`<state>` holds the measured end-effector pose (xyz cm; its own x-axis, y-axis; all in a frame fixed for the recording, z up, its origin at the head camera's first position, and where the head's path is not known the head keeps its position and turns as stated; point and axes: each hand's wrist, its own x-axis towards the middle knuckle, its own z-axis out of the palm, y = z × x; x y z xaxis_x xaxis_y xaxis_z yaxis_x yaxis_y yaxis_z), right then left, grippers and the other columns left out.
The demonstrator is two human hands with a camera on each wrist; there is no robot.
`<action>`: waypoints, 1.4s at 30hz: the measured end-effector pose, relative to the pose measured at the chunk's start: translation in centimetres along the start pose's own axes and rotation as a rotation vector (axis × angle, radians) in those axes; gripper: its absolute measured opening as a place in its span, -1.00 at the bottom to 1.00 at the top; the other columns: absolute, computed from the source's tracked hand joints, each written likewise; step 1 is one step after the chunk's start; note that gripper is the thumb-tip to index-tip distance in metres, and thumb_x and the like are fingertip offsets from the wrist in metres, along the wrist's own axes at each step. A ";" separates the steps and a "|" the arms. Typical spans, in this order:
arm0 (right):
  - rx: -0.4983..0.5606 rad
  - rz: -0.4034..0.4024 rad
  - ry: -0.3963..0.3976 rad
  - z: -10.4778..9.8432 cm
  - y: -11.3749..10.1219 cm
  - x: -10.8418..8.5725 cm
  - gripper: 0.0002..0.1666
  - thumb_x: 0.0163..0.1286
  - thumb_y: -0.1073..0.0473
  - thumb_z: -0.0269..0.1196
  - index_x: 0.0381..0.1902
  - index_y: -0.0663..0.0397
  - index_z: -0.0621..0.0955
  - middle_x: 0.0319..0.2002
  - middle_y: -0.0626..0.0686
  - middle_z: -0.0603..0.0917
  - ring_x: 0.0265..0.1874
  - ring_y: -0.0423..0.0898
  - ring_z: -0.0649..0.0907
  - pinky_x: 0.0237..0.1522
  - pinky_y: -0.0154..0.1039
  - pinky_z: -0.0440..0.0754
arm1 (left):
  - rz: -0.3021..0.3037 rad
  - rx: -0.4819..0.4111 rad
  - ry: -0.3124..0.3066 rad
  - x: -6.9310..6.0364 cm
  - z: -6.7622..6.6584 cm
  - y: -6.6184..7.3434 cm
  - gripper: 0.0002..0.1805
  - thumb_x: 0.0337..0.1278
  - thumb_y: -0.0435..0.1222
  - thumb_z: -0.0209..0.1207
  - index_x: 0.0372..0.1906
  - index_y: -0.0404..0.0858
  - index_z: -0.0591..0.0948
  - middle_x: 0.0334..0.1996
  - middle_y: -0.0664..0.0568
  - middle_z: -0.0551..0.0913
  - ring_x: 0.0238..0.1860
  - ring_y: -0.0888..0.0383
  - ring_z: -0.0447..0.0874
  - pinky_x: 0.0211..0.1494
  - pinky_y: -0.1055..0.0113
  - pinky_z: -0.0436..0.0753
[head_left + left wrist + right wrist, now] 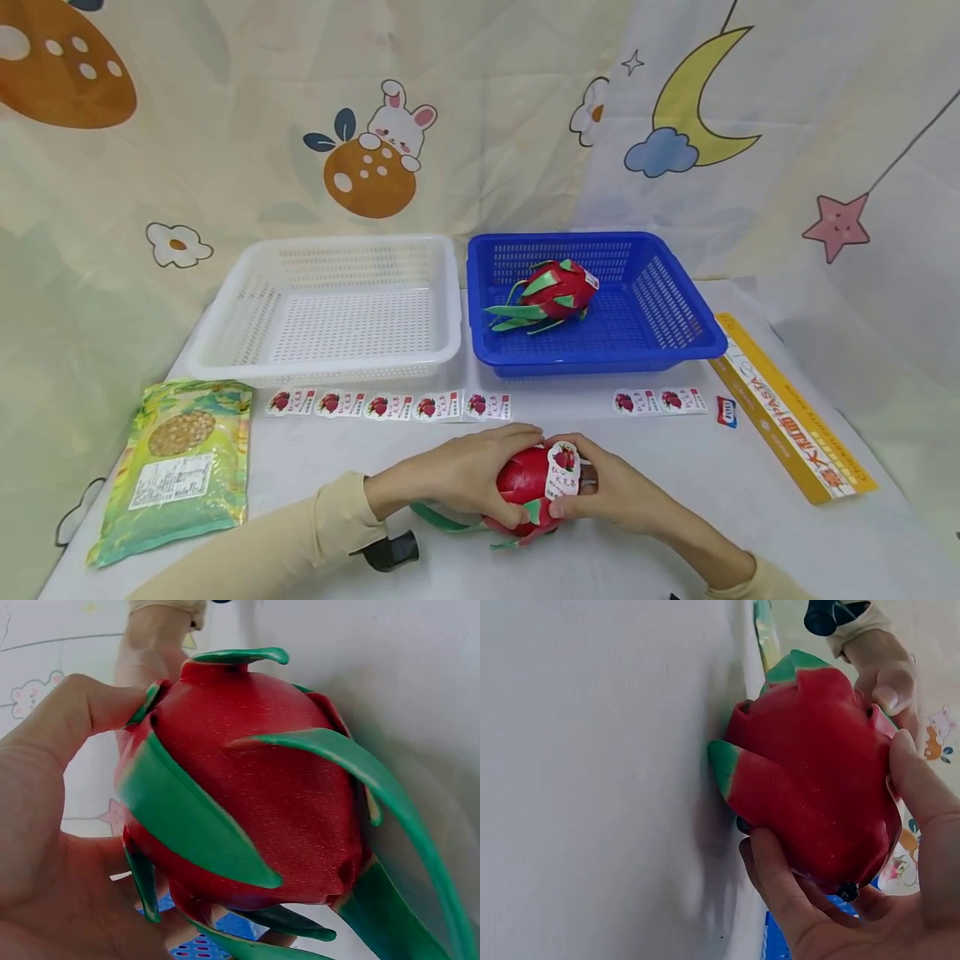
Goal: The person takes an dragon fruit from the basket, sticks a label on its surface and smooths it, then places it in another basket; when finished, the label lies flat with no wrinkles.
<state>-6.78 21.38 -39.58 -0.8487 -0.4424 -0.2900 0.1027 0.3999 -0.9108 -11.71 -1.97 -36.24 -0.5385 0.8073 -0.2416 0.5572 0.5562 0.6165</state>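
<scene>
A red dragon fruit [522, 475] with green leafy scales lies on the white table near its front, between both hands. My left hand [468, 471] grips its leafy side, thumb on top and fingers around the far side, as the left wrist view shows on the fruit [247, 795]. From the other end my right hand [618, 492] holds the fruit [810, 780], its thumb at the edge of a white label sticker [562, 469] with a fruit picture. That sticker sits on the fruit's skin, and part of its right edge is covered by the thumb.
Behind stand a white basket [324, 367] and a blue basket [600, 360]; another labelled dragon fruit [558, 292] lies in the blue one. Rows of label stickers [388, 406] lie before them. A green bag [176, 467] is left, a yellow pasta box [795, 408] right.
</scene>
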 end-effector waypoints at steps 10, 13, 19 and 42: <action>0.032 0.008 0.020 0.3 0.2 -0.3 -0.10 0.15 0.01 0.44 0.34 0.13 0.29 0.16 0.20 0.51 0.07 0.04 0.58 -0.04 -0.32 0.67 | -0.044 -0.053 0.122 0.8 0.9 1.0 -0.21 0.06 0.24 0.21 0.31 -0.13 0.41 0.24 0.12 0.48 0.10 0.25 0.52 -0.03 0.39 0.64; 0.073 0.008 -0.014 0.1 0.5 -0.3 -0.13 0.18 0.03 0.42 0.35 0.09 0.29 0.22 0.20 0.47 0.11 0.04 0.57 -0.01 -0.31 0.66 | -0.046 -0.031 0.158 0.9 1.2 1.3 -0.33 0.14 0.18 0.17 0.25 -0.12 0.45 0.16 0.14 0.54 0.02 0.29 0.55 -0.03 0.38 0.64; 0.243 0.005 -0.152 -1.0 1.3 -0.3 -0.21 0.31 0.20 0.30 0.42 0.04 0.22 0.38 0.18 0.29 0.26 -0.01 0.49 0.11 -0.31 0.60 | -0.047 -0.050 0.160 1.0 1.3 1.3 -0.41 0.17 0.10 0.18 0.22 -0.12 0.47 0.13 0.15 0.55 0.00 0.30 0.55 0.03 0.37 0.62; 0.423 0.083 -0.069 -0.6 1.1 0.8 -0.50 0.50 0.03 0.07 0.23 0.25 0.36 0.07 0.05 0.56 -0.02 -0.07 0.61 -0.05 -0.13 0.67 | 0.027 -0.153 0.033 0.9 0.5 0.4 -0.14 -0.07 0.06 0.36 0.35 -0.19 0.36 0.29 0.09 0.43 0.12 0.31 0.44 -0.07 0.54 0.58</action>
<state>-7.67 21.93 -40.60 -0.7934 -0.4807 -0.3735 0.3851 0.0789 -0.9195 -11.63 -0.93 -36.59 -0.5465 0.8133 -0.1997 0.4703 0.4953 0.7303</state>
